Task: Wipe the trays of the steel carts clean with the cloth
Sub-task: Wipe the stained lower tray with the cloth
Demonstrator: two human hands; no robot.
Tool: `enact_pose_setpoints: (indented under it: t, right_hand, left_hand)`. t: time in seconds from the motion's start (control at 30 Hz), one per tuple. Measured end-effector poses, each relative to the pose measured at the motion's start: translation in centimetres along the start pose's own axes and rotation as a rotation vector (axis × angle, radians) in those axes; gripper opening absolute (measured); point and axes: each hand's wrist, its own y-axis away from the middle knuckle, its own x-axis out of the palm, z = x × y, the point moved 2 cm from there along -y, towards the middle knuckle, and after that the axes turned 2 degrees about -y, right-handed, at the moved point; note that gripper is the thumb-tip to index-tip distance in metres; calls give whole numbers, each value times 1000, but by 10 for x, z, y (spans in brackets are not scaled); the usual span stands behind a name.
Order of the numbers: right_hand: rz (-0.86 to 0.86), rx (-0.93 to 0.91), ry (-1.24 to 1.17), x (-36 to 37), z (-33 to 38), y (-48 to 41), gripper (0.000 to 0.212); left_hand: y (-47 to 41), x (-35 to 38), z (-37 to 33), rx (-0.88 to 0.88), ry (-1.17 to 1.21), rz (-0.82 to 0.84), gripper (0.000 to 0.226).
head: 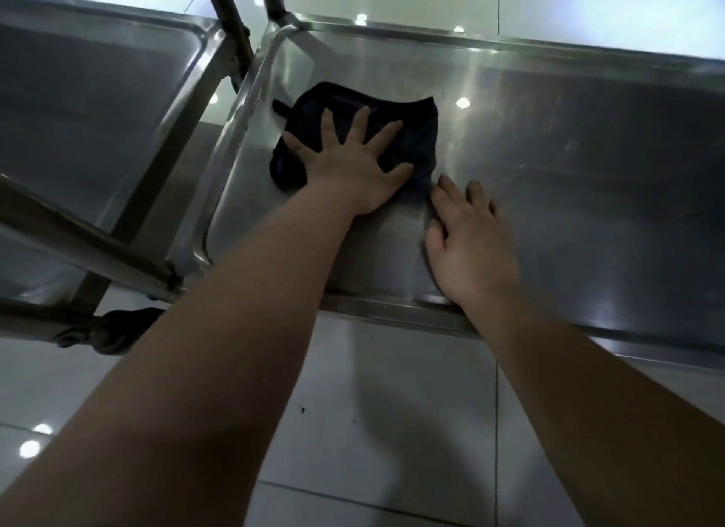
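A dark cloth lies crumpled on the left end of a steel cart tray. My left hand presses flat on the cloth with its fingers spread. My right hand rests flat on the bare tray just right of the cloth, its fingertips by the cloth's lower edge and its wrist over the tray's near rim. A second steel cart tray stands to the left, separated by upright frame tubes.
Steel frame tubes rise between the two carts. A lower crossbar and a black caster wheel sit at the lower left. Glossy white floor tiles lie under my arms.
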Motion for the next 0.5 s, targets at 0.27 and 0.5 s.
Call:
enact_pose_setpoints:
  t: [0.27, 0.5]
  right_hand:
    - [3, 2, -5, -2, 2, 1, 53]
    - [41, -8, 36, 0, 3, 3, 55]
  left_hand:
    - [137, 30, 48, 9, -26, -44, 70]
    - [113, 29, 52, -31, -13, -57, 71]
